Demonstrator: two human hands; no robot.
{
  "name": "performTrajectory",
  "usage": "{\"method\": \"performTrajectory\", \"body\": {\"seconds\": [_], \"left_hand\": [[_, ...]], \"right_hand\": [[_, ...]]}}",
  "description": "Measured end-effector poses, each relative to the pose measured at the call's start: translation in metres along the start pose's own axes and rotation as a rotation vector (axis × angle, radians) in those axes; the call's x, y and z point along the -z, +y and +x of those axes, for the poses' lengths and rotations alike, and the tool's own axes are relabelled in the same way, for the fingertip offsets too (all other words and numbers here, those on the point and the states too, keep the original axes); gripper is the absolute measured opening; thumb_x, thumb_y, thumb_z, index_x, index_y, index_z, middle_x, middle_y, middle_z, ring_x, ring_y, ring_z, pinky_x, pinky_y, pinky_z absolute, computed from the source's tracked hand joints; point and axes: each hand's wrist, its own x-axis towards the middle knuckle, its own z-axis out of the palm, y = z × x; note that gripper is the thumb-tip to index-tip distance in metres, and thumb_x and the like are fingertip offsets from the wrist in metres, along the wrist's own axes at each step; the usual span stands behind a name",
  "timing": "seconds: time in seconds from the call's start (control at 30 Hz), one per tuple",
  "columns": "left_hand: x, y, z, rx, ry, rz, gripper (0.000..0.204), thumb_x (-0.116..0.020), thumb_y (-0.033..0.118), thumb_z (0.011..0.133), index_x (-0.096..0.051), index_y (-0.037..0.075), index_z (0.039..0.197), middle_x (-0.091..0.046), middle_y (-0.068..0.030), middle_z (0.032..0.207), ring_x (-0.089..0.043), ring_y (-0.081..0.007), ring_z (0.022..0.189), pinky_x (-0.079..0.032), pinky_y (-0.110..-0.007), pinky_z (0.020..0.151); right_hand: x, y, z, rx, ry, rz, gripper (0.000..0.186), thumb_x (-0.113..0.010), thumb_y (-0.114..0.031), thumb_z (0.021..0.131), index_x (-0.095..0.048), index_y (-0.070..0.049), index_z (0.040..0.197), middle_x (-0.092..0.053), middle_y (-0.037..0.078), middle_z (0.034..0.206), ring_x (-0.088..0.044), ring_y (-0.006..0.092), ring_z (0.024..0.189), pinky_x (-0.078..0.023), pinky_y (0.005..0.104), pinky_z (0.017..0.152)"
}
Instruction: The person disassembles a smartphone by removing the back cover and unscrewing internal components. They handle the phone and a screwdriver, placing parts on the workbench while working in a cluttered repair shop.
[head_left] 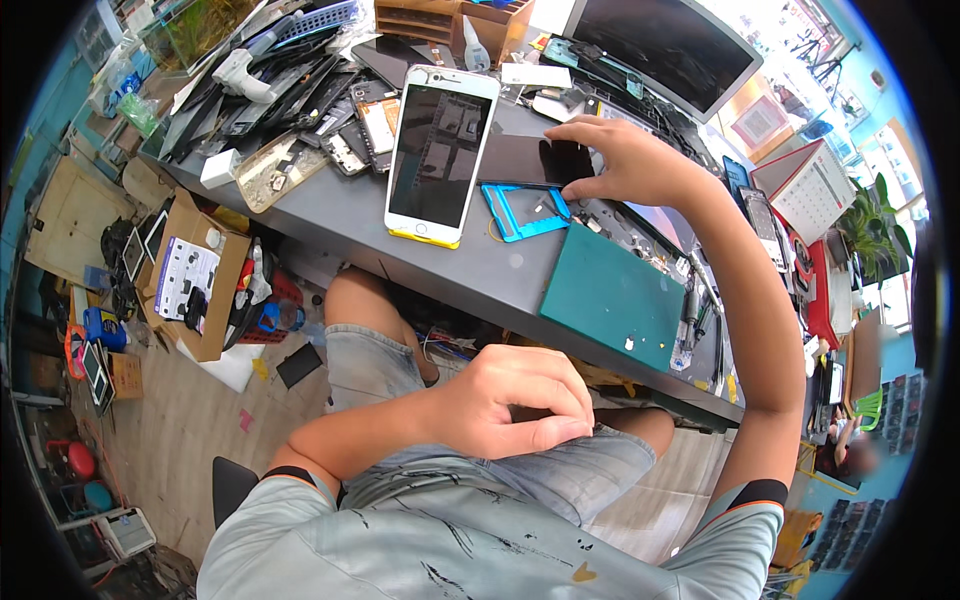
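My right hand (635, 165) reaches across the desk. Its thumb and fingers grip the right end of a dark glossy phone screen (520, 162) lying flat. Just below that screen is a blue plastic frame (517, 228). Left of it, a white-framed phone (437, 155) lies face up with a dark display, a yellow edge (428, 240) showing under its lower end. My left hand (525, 400) is held over my lap, away from the desk, fingers curled in and thumb against them. Nothing shows in it, though its palm is hidden.
A green mat (615, 295) lies at the desk's near edge beside small tools. Piled phone parts (270, 105) and a tray of bits (278, 172) fill the left side. A monitor (668, 45) stands behind; a cardboard box (190, 275) sits on the floor at left.
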Motion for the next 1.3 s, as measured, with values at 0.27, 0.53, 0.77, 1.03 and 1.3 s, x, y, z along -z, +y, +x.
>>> {"method": "performTrajectory", "body": {"seconds": [0.27, 0.53, 0.77, 1.03, 1.3], "left_hand": [[0.004, -0.001, 0.000, 0.028, 0.029, 0.063, 0.006, -0.076, -0.004, 0.093, -0.082, -0.002, 0.093, -0.082, -0.0140, 0.100, -0.078, -0.0269, 0.088, -0.062, -0.037, 0.077], [0.028, 0.006, 0.034, -0.234, 0.054, 0.453, 0.034, -0.088, 0.011, 0.082, -0.081, -0.001, 0.114, -0.078, -0.0189, 0.116, -0.073, -0.0375, 0.112, -0.060, -0.051, 0.098], [0.035, -0.007, 0.076, -0.099, -0.156, 0.857, 0.076, -0.095, 0.021, 0.077, -0.070, 0.004, 0.147, -0.072, -0.0166, 0.140, -0.063, -0.0380, 0.134, -0.048, -0.049, 0.117], [0.046, -0.018, 0.089, 0.096, -0.309, 0.772, 0.089, -0.096, 0.023, 0.078, -0.062, 0.005, 0.158, -0.073, -0.0138, 0.135, -0.064, -0.0328, 0.124, -0.050, -0.045, 0.112], [0.052, -0.022, 0.109, 0.069, -0.347, 0.709, 0.092, -0.092, 0.019, 0.077, -0.060, 0.006, 0.162, -0.074, -0.0127, 0.131, -0.067, -0.0289, 0.121, -0.050, -0.043, 0.114]], "right_hand": [[0.012, 0.006, -0.034, 0.063, 0.265, -0.014, 0.072, -0.092, -0.032, 0.084, -0.069, -0.004, 0.147, -0.069, 0.018, 0.148, -0.068, 0.0375, 0.134, -0.052, 0.0455, 0.117], [-0.001, -0.053, -0.169, 0.005, 0.434, 0.132, 0.078, -0.100, -0.026, 0.078, -0.070, -0.001, 0.145, -0.075, 0.019, 0.135, -0.074, 0.0346, 0.123, -0.059, 0.0425, 0.107], [-0.058, -0.075, -0.212, -0.130, 0.484, 0.232, 0.078, -0.098, -0.028, 0.081, -0.068, -0.002, 0.148, -0.070, 0.022, 0.141, -0.070, 0.0410, 0.127, -0.058, 0.0464, 0.109], [-0.054, -0.064, -0.215, -0.060, 0.449, 0.222, 0.076, -0.096, -0.026, 0.083, -0.067, -0.001, 0.148, -0.071, 0.024, 0.137, -0.069, 0.0431, 0.125, -0.058, 0.0484, 0.107], [-0.053, -0.078, -0.220, -0.161, 0.497, 0.210, 0.073, -0.094, -0.023, 0.084, -0.067, -0.001, 0.148, -0.072, 0.023, 0.135, -0.072, 0.0429, 0.119, -0.060, 0.0472, 0.100]]}}
